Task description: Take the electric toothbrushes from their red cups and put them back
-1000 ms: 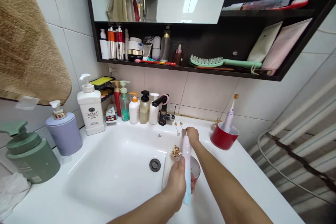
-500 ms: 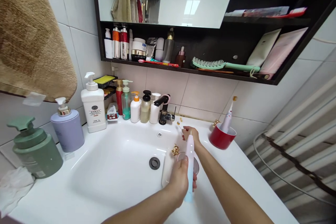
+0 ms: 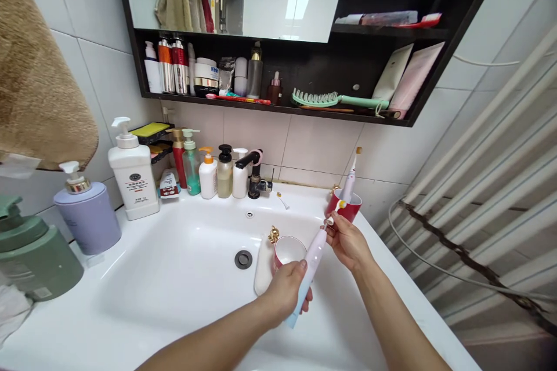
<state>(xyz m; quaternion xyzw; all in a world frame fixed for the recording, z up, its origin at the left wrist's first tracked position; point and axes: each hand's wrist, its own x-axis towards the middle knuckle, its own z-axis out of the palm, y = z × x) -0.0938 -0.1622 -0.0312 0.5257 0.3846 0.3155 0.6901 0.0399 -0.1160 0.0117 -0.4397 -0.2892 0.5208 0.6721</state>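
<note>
My left hand (image 3: 285,293) is wrapped round the pink-and-blue handle of an electric toothbrush (image 3: 311,261), its metal shaft pointing up and to the right. Between the fingertips of my right hand (image 3: 351,242) is a white brush head with yellow bristles (image 3: 339,206), at the tip of the shaft. I cannot tell whether it is seated on the shaft. Below the handle, inside the washbasin (image 3: 174,278), a red cup with a white inside (image 3: 290,248) stands beside a white tray (image 3: 263,272). Another small brush head (image 3: 282,202) lies on the back ledge.
A red holder (image 3: 354,203) with a second electric toothbrush (image 3: 349,181) stands behind my right hand. Left of the black tap (image 3: 256,177) is a row of pump bottles (image 3: 208,177). The dark cabinet (image 3: 278,107) overhangs the ledge; white pipes (image 3: 470,185) run along the right.
My right hand has come back from the rear ledge with a brush head and brought it to the shaft. The handle has tilted to the right. The view has shifted right.
</note>
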